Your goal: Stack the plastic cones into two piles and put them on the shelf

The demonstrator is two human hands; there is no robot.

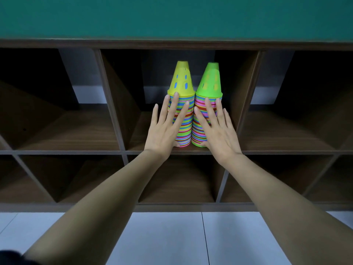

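Observation:
Two tall piles of many-coloured plastic cones stand side by side in the middle cubby of the upper shelf row. The left pile (181, 83) has a yellow cone on top; the right pile (211, 81) has a green one. The piles touch each other. My left hand (165, 127) lies flat against the front of the left pile, fingers spread. My right hand (215, 131) lies flat against the front of the right pile, fingers spread. Neither hand closes around a pile. The lower fronts of both piles are hidden behind my hands.
The dark wooden shelf unit (118, 152) has open cubbies left, right and below the piles. A green wall (172, 16) rises above it. Pale floor tiles (166, 238) lie beneath my forearms.

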